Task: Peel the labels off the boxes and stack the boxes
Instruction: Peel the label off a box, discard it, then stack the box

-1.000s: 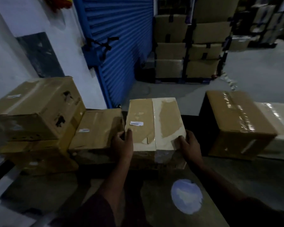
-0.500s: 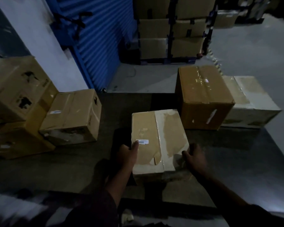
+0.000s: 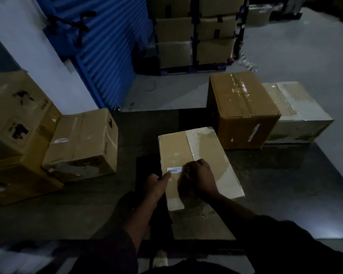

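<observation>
A tan cardboard box (image 3: 204, 155) with a pale taped strip lies on the dark floor in front of me. A small white label (image 3: 174, 170) sticks to its top near the left edge. My left hand (image 3: 156, 184) grips the box's left side, thumb lying on top just below the label. My right hand (image 3: 198, 178) rests on the box top with its fingers curled at the label's right end, pinching at it. The fingertips themselves are hidden in the dim light.
A stack of boxes (image 3: 18, 115) stands at the left, with a labelled box (image 3: 81, 143) beside it. At the right are a brown taped box (image 3: 244, 107) and a pale box (image 3: 297, 111). Behind them are a blue shutter (image 3: 111, 46) and palletised boxes (image 3: 194, 36).
My right hand left the box's near right corner and moved across the top to the label. My left hand stayed at the left edge. The box came closer in view.
</observation>
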Available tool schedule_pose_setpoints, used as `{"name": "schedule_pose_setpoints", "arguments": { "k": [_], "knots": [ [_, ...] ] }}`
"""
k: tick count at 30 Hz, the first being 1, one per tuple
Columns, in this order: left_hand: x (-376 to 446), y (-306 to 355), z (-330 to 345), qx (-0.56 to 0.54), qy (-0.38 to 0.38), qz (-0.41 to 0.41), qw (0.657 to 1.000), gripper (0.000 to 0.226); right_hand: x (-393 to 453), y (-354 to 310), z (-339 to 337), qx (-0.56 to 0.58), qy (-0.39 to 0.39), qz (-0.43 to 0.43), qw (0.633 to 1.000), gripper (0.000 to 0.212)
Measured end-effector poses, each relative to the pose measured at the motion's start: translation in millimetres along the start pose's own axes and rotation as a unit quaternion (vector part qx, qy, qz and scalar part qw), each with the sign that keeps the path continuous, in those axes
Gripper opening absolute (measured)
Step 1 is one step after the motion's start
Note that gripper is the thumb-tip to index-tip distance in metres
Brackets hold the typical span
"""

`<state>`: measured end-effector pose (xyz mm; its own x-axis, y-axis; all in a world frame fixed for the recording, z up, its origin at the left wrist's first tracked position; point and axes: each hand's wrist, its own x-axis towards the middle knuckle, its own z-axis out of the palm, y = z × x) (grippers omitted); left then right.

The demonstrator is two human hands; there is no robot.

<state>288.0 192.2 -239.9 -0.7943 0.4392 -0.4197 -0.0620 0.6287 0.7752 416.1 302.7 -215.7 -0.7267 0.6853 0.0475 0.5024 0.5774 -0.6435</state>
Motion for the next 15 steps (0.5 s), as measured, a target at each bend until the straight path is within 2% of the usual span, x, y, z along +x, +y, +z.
{"name": "schedule_pose_setpoints", "arguments": {
  "k": [8,15],
  "knots": [
    [32.2,1.8,-27.3,0.035,-0.144,0.021,0.989,0.047,1.0,-9.2,29.4,-0.065,0.091,0.052,0.992,0.021],
    [48.9,9.2,-32.9,0.040,-0.217,0.040,0.975,0.048,6.9,-6.6,39.4,-0.053,0.085,0.096,0.990,0.019]
  ]
}}
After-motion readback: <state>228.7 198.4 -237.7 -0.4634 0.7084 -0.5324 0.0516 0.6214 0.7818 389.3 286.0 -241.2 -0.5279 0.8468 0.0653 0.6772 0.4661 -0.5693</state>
